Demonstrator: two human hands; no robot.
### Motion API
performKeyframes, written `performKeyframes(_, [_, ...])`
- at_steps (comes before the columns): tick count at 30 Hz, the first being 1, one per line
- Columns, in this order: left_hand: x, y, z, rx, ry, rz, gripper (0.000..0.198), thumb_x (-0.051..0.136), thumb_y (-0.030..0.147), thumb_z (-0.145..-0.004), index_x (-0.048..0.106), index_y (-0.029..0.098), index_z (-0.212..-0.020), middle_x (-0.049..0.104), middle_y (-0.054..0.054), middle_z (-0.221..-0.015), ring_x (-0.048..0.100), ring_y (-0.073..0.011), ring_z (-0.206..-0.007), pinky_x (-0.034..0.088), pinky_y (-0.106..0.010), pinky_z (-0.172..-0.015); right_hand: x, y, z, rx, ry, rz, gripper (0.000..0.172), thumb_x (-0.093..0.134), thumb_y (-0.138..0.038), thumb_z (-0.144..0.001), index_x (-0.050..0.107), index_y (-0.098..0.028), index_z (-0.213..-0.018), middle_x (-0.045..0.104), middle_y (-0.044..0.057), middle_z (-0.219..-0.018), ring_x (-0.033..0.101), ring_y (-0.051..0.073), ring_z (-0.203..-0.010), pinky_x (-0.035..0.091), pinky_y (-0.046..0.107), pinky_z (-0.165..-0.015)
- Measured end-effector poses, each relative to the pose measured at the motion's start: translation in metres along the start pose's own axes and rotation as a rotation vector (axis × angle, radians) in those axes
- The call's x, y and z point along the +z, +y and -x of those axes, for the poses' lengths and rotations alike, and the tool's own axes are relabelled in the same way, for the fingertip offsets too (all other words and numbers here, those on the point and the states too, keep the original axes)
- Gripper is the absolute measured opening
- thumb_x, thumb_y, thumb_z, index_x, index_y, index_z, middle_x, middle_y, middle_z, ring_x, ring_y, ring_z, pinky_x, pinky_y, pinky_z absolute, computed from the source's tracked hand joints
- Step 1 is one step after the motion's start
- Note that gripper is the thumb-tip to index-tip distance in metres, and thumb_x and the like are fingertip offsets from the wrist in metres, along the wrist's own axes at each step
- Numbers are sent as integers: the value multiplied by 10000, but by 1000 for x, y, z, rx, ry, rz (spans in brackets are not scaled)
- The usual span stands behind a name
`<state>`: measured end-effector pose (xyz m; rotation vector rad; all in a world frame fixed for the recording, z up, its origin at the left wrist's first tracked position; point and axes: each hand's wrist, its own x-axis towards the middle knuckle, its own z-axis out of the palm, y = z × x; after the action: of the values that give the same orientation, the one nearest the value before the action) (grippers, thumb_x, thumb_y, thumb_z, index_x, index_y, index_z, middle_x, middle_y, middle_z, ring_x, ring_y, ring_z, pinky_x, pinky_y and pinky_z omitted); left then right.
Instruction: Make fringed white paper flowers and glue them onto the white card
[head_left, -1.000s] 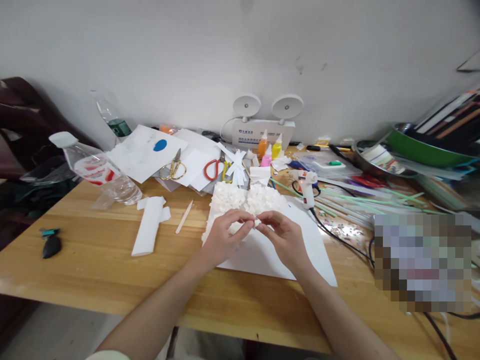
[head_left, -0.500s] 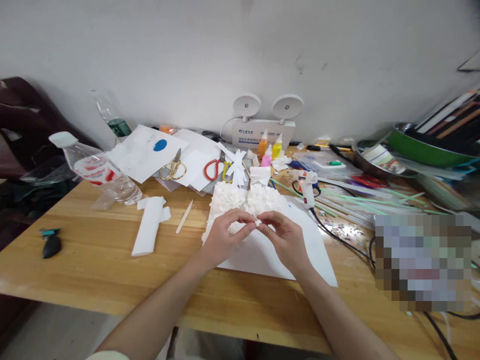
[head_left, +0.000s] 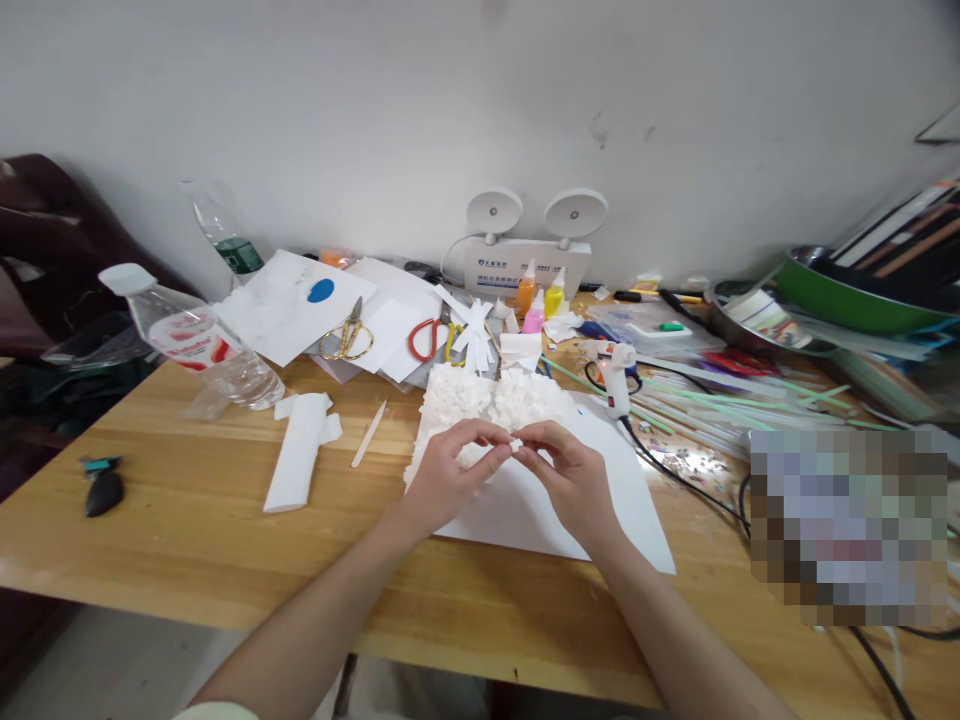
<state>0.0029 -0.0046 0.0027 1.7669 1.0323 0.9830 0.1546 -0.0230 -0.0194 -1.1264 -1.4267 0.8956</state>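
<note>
Between my fingertips is a small white paper piece [head_left: 516, 445]. My left hand [head_left: 457, 470] pinches it from one side and my right hand [head_left: 568, 478] from the other. Both hands hover over a white sheet [head_left: 630, 510] lying on the table. Clusters of crumpled white bits [head_left: 529, 395] cover the sheet's upper left part, just beyond my fingers. Some of them are hidden behind my left hand. Left of my hands lie a pointed wooden stick [head_left: 369, 434] and a flat roll of white paper [head_left: 294, 455].
A white glue gun [head_left: 616, 380] stands right of the sheet, its black cord trailing right. Behind are scissors [head_left: 349, 338], red-handled pliers [head_left: 425, 340], paint bottles [head_left: 533, 315] and a twin-lamp box [head_left: 525, 262]. A water bottle [head_left: 199, 340] leans at left. Thin sticks [head_left: 705, 410] lie at right.
The small white piece has turned slightly between my fingertips. Both hands stay in nearly the same place, and the things on the table have not moved.
</note>
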Motion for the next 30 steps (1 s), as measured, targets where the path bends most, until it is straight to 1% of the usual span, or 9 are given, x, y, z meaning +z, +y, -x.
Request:
performKeyframes(5, [-1, 1, 0, 34, -9, 0, 129, 516, 272, -783, 588, 175, -827, 602, -36, -846, 549, -133, -812, 433, -264, -766, 1, 0, 0, -37, 5, -7, 81, 578, -231, -762, 608, -220, -836, 587, 32, -797, 543, 161, -757, 446, 304, -687])
performKeyframes(14, [0, 0, 1, 22, -12, 30, 118, 513, 258, -785, 582, 178, -837, 602, -36, -857, 550, -135, -823, 431, -268, -769, 2, 0, 0, -36, 11, -9, 84, 569, -236, -767, 607, -231, -842, 590, 39, -817, 545, 174, -781, 451, 325, -697])
performKeyframes(20, [2, 1, 1, 22, -8, 37, 140, 566, 261, -745, 587, 177, -855, 604, -40, -862, 544, -141, -822, 434, -272, -758, 1, 0, 1, -54, 20, -11, 92, 562, -216, -772, 598, -235, -855, 568, 35, -817, 535, 168, -774, 449, 321, -687])
performKeyframes(25, [3, -2, 1, -10, 26, 81, 160, 584, 277, -731, 590, 170, -850, 616, -45, -869, 557, -150, -839, 433, -293, -790, 2, 0, 1, -69, 25, -30, 83, 565, -195, -769, 587, -239, -835, 551, 21, -799, 526, 155, -763, 445, 309, -698])
performKeyframes(30, [4, -2, 1, -19, 40, 90, 157, 593, 280, -725, 588, 170, -837, 617, -48, -863, 560, -156, -841, 437, -297, -788, 2, -1, 1, -37, 24, -31, 54, 555, -227, -773, 580, -226, -821, 541, 27, -783, 522, 164, -768, 445, 314, -703])
